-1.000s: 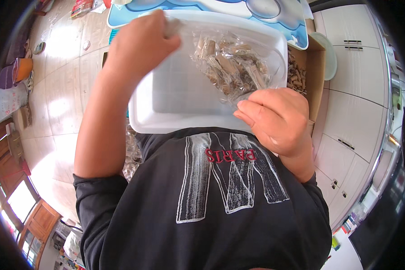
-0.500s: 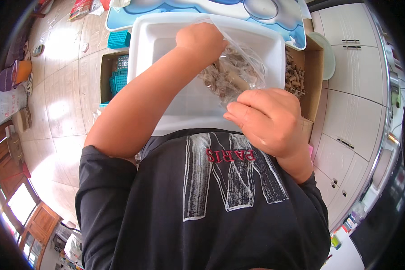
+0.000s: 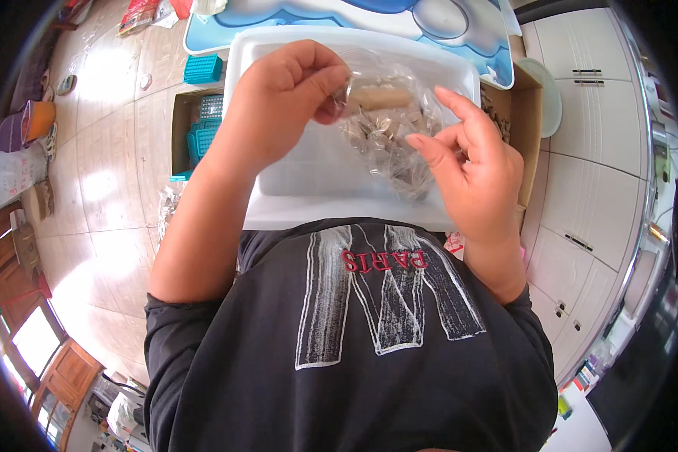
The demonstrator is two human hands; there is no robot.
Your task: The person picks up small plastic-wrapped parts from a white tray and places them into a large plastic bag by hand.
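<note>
A clear plastic bag (image 3: 392, 139) hangs over the white plastic tub (image 3: 294, 207), with crumpled grey-brown pieces inside it. A tan roll-shaped piece (image 3: 380, 98) shows through the film near the bag's upper part. My left hand (image 3: 297, 87) pinches the bag's edge between thumb and fingers on the left side. On the other side, my right hand (image 3: 474, 154) has its thumb and index finger spread apart, the thumb tip against or close to the film. Its other fingers are curled and partly hidden.
Left of the tub is a cardboard box (image 3: 179, 135) with teal plastic baskets (image 3: 203, 139); another teal basket (image 3: 203, 69) is just beyond. At right, a cardboard box (image 3: 535, 128) holds brown pieces. A blue-and-white patterned table (image 3: 309, 13) lies behind. White cabinets (image 3: 580, 181) line the right.
My left hand has drawn back toward me and to the left with the bag's edge. My right hand's closed fingers have spread apart. The bag's contents now sit higher and show more fully.
</note>
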